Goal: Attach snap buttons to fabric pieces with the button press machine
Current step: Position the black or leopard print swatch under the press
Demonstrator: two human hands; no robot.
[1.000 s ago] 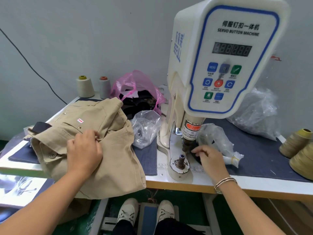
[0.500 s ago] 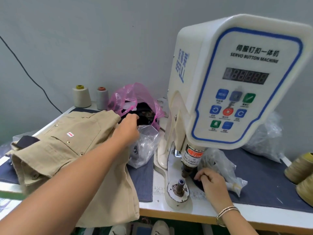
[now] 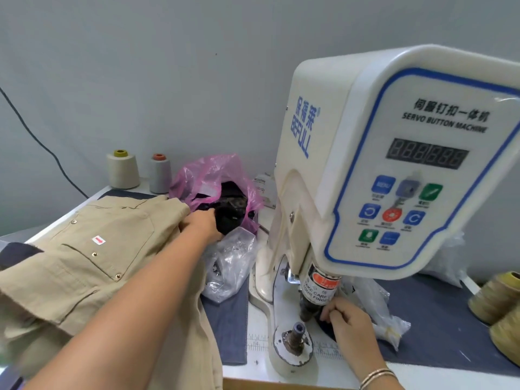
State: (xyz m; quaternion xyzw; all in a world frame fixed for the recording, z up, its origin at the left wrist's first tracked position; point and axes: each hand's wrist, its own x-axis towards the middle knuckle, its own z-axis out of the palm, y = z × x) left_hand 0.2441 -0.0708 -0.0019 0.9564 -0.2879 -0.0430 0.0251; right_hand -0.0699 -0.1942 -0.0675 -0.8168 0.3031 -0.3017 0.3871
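Black fabric pieces (image 3: 229, 213) sit in the pink bag (image 3: 209, 178), behind the button press machine's (image 3: 394, 153) lower die (image 3: 295, 333) and to its left. They look soft, light and floppy; I'd pinch one by an edge. Left hand (image 3: 204, 225) is at the bag mouth, touching them; grip there I can't tell. Right hand (image 3: 347, 319), beside the die, pinches a dark piece (image 3: 327, 329).

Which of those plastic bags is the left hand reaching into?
The pink bag holding dark pieces, behind the clear bag; the left hand is at its mouth.
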